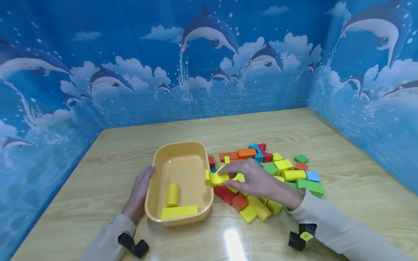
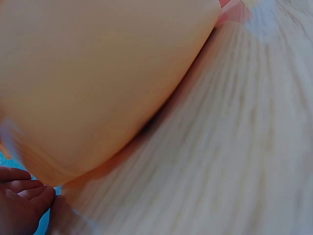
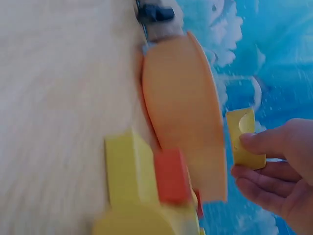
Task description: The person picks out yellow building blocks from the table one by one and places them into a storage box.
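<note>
My right hand (image 1: 253, 179) pinches a yellow arch block (image 1: 213, 178) between thumb and fingers, over the right rim of a tan plastic basin (image 1: 179, 146). In the right wrist view, the yellow arch block (image 3: 240, 132) is held clear of the basin's outer wall (image 3: 183, 98). My left hand (image 1: 140, 190) rests against the left side of the basin. The left wrist view shows its fingers (image 2: 36, 193) touching the outer wall (image 2: 98, 73); its thumb is out of that view. Inside the basin lie a yellow cylinder (image 1: 172, 194) and a long yellow block (image 1: 179, 212).
Right of the basin spreads a pile of coloured blocks, with a red block (image 1: 224, 194), a yellow cylinder (image 1: 293, 175), a green block (image 1: 310, 187) and an orange block (image 1: 246, 153). The wooden table (image 1: 271, 127) is bordered by dolphin-printed blue curtains (image 1: 209, 98).
</note>
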`<state>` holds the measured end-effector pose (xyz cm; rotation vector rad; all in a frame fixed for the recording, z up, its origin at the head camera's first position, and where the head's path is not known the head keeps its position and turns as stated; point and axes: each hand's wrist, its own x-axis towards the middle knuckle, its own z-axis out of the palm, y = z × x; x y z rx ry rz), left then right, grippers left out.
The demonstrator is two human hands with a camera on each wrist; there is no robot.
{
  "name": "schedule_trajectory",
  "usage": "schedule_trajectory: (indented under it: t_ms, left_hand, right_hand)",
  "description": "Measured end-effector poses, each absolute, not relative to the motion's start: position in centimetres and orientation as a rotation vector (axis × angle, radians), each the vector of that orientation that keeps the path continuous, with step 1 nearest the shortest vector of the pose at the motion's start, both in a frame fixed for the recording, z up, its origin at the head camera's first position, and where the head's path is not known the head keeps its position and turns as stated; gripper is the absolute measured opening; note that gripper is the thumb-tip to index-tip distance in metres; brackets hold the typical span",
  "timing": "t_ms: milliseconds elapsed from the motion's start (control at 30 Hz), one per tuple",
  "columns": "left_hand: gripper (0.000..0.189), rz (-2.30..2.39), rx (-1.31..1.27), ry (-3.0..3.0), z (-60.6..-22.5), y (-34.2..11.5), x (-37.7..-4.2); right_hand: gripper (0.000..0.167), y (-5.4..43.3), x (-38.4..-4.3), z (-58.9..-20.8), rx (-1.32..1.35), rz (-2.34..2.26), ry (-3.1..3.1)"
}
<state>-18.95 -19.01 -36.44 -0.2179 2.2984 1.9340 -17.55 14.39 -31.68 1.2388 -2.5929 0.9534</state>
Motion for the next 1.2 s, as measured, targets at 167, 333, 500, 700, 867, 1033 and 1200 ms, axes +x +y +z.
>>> schedule_trajectory:
  t_ms: [167, 333, 500, 700, 867, 1033, 1200]
  left_hand:
    - [0.065, 1.943, -0.212, 2.283, -36.4, -19.0, -18.9]
    - [0.066, 1.942, -0.246, 2.234, -36.4, -19.1, -18.7]
    - [0.065, 1.936, -0.246, 2.261, -36.4, -19.0, -18.7]
    - [0.063, 1.919, -0.232, 2.325, -36.5, -19.0, -18.9]
    - [0.063, 1.922, -0.224, 2.313, -36.6, -19.0, -19.0]
    - [0.065, 1.916, -0.215, 2.313, -36.6, -18.9, -18.9]
    - [0.067, 1.881, -0.234, 2.305, -36.5, -19.0, -19.0]
  right_hand:
    - [0.029, 12.0, -17.2, -32.1, 1.339, 1.017, -2.539]
    - [0.026, 10.2, -17.2, -32.2, 1.386, 0.994, -2.569]
    - [0.026, 9.3, -17.2, -32.4, 1.435, 0.879, -2.622]
    - [0.024, 9.2, -17.4, -31.9, 1.401, 0.793, -2.697]
    - [0.023, 9.2, -17.5, -31.7, 1.443, 0.736, -2.671]
    - [0.022, 9.0, -17.5, -31.9, 1.505, 0.662, -2.620]
    - [0.018, 8.8, -17.5, -31.5, 1.571, 0.553, -2.555]
